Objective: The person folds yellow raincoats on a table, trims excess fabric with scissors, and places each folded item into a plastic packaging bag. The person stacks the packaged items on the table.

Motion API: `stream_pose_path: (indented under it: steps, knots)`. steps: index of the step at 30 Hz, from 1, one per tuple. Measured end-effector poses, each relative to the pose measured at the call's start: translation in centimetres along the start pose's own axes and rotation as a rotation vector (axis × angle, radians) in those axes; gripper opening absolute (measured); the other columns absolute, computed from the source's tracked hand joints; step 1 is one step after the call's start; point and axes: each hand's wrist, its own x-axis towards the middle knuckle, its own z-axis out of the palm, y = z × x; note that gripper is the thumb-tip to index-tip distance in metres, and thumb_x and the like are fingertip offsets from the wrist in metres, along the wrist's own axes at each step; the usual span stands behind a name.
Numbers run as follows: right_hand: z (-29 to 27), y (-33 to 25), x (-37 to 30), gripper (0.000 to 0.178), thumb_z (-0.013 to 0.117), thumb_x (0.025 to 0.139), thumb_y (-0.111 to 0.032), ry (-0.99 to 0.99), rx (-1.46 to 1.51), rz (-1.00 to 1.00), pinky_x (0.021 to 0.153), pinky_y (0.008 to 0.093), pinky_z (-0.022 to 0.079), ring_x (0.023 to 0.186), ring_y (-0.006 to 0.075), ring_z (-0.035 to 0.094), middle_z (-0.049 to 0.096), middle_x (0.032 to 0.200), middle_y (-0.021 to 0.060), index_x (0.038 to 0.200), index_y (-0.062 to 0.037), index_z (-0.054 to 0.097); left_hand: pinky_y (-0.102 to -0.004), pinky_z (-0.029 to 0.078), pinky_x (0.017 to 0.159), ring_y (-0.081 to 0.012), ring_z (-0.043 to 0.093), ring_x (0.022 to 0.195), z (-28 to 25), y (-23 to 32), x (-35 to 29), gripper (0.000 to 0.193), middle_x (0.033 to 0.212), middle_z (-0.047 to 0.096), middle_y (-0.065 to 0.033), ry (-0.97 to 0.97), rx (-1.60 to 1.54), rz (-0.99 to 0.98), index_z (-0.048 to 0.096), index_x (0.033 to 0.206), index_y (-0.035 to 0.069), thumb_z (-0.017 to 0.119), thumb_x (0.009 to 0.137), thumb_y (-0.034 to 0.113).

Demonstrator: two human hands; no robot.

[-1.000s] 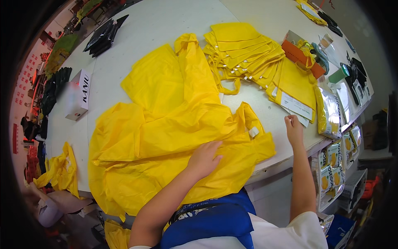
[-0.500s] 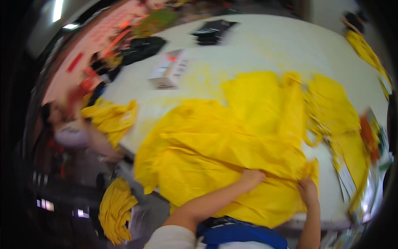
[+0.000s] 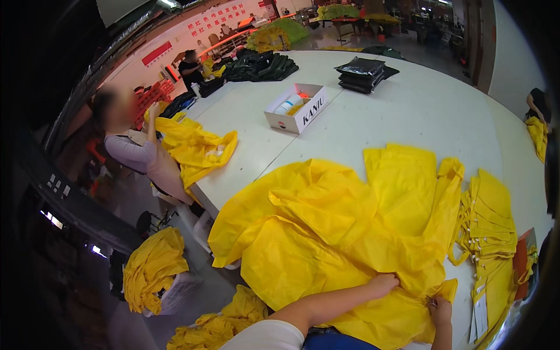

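Note:
A large yellow garment [image 3: 303,256] of thin, creased fabric is spread over the near edge of the table. My left hand [image 3: 384,284] is closed on a fold of it, fingers partly hidden by the cloth. To its right, my right hand [image 3: 441,310] is closed at the garment's right side, where the fabric bunches into gathers. A small dark, shiny thing shows at the right fingertips, too small to name. Folded yellow cloth [image 3: 399,172] lies just beyond the garment. On the right is a layered stack of yellow pieces [image 3: 493,219] with straps and white tags.
A white open box [image 3: 296,121] with a bottle inside stands mid-table; black packages [image 3: 360,74] lie behind it. At left, a co-worker [image 3: 137,146] handles yellow cloth [image 3: 201,149]. A basket [image 3: 175,296] heaped with yellow cloth stands on the floor. An orange-red holder [image 3: 522,271] sits far right.
The view has swung, so the table's things sit lower and further right, and more of the room shows. Both my hands stay at the garment, and its folds have shifted.

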Motion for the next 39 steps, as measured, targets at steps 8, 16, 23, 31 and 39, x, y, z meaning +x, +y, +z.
stream_pose_path:
  steps: [8,16,23,31,39]
  knots:
    - [1.3,2.5,1.2,0.015,0.076,0.068,-0.004,-0.082,0.213,0.116,0.051,0.0324,0.047,0.053,0.0183,0.059,0.061,0.062,0.0103,0.075,0.0023,0.063,-0.0418,0.051,0.071,-0.0328,0.063,0.083,-2.2,1.4,0.9,0.01,0.089,0.066,-0.0165,-0.136,-0.073,-0.203,0.065,0.082,0.002,0.062,0.076,0.01]
    - [0.5,2.4,2.6,0.02,0.08,0.068,-0.01,-0.209,0.401,0.315,0.047,0.0288,0.047,0.048,0.0143,0.059,0.062,0.058,0.0062,0.071,0.002,0.064,-0.0396,0.052,0.066,-0.029,0.065,0.078,-1.2,-0.4,3.2,0.01,0.083,0.066,-0.014,-0.222,-0.045,-0.203,0.063,0.083,0.002,0.062,0.077,0.009]
    - [1.5,4.4,2.7,0.024,0.081,0.067,-0.014,-0.171,0.256,0.157,0.049,0.0305,0.047,0.051,0.0164,0.059,0.062,0.061,0.0086,0.076,0.0015,0.065,-0.0364,0.051,0.062,-0.0245,0.065,0.073,-0.8,-1.6,4.1,0.011,0.078,0.066,-0.0106,-0.387,-0.063,-0.213,0.061,0.086,0.002,0.065,0.076,0.008]
    - [-0.2,2.0,2.1,0.027,0.081,0.069,-0.015,-0.202,0.23,0.206,0.053,0.03,0.049,0.054,0.0145,0.058,0.062,0.065,0.0084,0.08,0.0025,0.064,-0.0383,0.05,0.064,-0.0261,0.063,0.075,-2.3,-0.8,3.2,0.012,0.079,0.066,-0.0099,-0.352,-0.054,-0.172,0.061,0.08,0.004,0.07,0.073,0.01]
    - [-0.2,3.5,1.9,0.023,0.079,0.07,-0.014,-0.237,0.227,0.206,0.054,0.0325,0.049,0.058,0.0187,0.06,0.061,0.065,0.0101,0.077,0.0019,0.063,-0.0384,0.05,0.063,-0.0258,0.063,0.073,-3.1,0.0,3.0,0.007,0.077,0.065,-0.0101,-0.316,-0.103,-0.176,0.063,0.081,0.006,0.063,0.078,0.011]
